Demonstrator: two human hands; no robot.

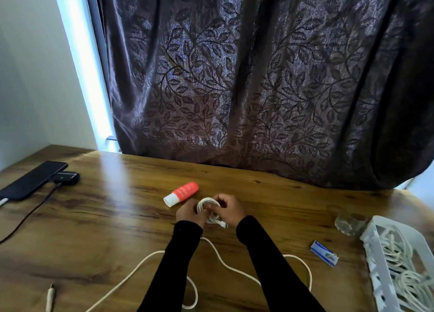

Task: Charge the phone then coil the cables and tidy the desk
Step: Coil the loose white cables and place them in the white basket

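Note:
Both hands hold a small coil of white cable [209,205] above the middle of the wooden desk [117,206]. My left hand [190,214] grips its left side and my right hand [229,209] grips its right side; a plug end sticks out below the right hand. A long loose white cable [150,257] snakes over the desk under my forearms. At the far left a black phone [32,180] lies flat with a cable plugged into its near end, beside a dark charger [68,178] showing a green light.
A red tube with a white cap [182,193] lies just beyond my hands. A white basket [380,274] holding coiled white cables stands at the right edge, with a glass [347,223] and a small blue box [324,253] near it. A dark curtain hangs behind the desk.

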